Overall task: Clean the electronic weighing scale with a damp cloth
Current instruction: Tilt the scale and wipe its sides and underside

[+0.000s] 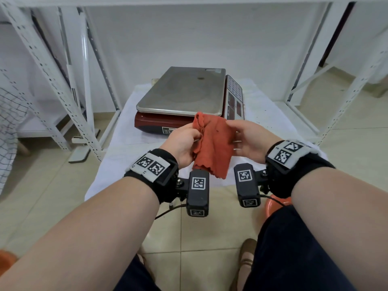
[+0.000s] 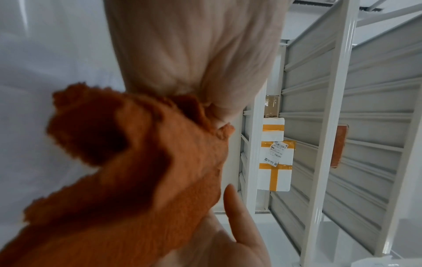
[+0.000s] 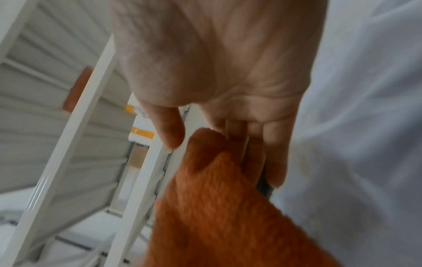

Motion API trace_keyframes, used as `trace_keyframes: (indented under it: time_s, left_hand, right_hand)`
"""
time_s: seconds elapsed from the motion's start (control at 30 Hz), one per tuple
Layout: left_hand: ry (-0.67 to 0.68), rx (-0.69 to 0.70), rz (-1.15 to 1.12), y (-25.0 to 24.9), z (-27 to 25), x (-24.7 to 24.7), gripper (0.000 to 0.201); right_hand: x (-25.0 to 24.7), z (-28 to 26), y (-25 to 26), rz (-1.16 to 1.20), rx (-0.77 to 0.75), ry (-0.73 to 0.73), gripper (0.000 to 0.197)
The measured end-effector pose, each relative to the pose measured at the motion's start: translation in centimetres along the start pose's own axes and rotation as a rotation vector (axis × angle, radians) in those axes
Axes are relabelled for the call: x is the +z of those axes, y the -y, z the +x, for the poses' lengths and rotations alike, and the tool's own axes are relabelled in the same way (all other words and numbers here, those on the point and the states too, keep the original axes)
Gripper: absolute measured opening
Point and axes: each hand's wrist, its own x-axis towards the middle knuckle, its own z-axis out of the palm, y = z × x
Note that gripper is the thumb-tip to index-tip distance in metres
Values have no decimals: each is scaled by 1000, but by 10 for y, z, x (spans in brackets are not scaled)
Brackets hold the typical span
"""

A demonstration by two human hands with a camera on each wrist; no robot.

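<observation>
While the cloth (image 1: 212, 143) is held in the air between both hands, no wiping contact with the scale (image 1: 184, 95) shows, so the task reads as at prep stage: cloth being unfolded or re-folded, all wiping left to do. Scale sits on a white-covered table (image 1: 130, 131), just beyond the hands, approx. centre of the head view. Its steel platter (image 1: 180, 89) is flat and dull, w/ faint circular marks and one small dark spot near the far middle; whether the surface is wet or dry cannot be told. Body is dark red, w/ a keypad and display panel (image 1: 235, 97) along the right side and a label on the near face. Cloth is orange-red, fuzzy, scalloped at the lower edge, bunched at the top-left corner; dampness not visible. Left hand (image 1: 180, 141) pinches the bunched left edge, fingers curled on it. Right hand (image 1: 247, 139) has fingers mostly straight behind the cloth's right side, thumb at the top corner; right wrist view shows a gap between thumb and cloth, so no firm grip there. White slotted shelving (image 1: 52, 66) stands on both sides; taped boxes (image 2: 275, 162) sit on a shelf in the left wrist view. An orange basin (image 1: 277, 204) shows on the tiled floor, under the right forearm.
</observation>
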Motion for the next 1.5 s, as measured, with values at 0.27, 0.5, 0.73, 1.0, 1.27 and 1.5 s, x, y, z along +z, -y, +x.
trace_keyframes:
  time_s: [0.27, 0.5, 0.73, 1.0, 1.27, 1.5]
  left_hand:
    - [25, 62, 447, 2, 12, -1, 18]
    - [-280, 743, 1471, -11, 31, -9, 34]
    - [-151, 718, 1809, -23, 44, -10, 55]
    - [-110, 659, 1754, -29, 49, -9, 57]
    - [-41, 573, 1773, -38, 45, -14, 64]
    - [3, 547, 1786, -40, 46, -17, 69]
  right_hand:
    - [-12, 0, 1, 133, -110, -293, 12]
    - [-34, 7, 2, -463, -443, -936, 19]
    - [-10, 31, -4, -794, -503, -625, 34]
    - [-9, 38, -28, -929, -471, -482, 49]
    - [-10, 37, -36, -891, -225, -697, 29]
    - [12, 35, -35, -1030, -604, -589, 35]
